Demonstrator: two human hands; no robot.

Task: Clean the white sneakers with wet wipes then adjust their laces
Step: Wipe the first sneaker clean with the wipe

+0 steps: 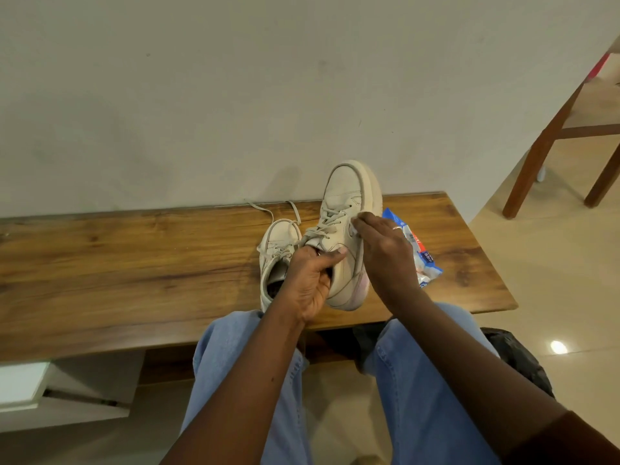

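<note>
One white sneaker (345, 199) is tilted up off the wooden bench (134, 263), toe pointing away toward the wall. My left hand (312, 280) grips it at the collar, thumb across its side and fingers inside the opening. My right hand (382, 253) presses a small white wet wipe (353, 229) against the sneaker's side just right of the laces; most of the wipe is hidden under my fingers. The second white sneaker (276, 250) lies on the bench to the left, its laces loose and trailing toward the wall.
A blue and white wet-wipes pack (422, 260) lies on the bench behind my right hand. My knees in blue jeans sit against the bench's front edge. A wooden chair (557, 129) stands at the right on the tiled floor. A dark bag (516, 357) lies by my right leg.
</note>
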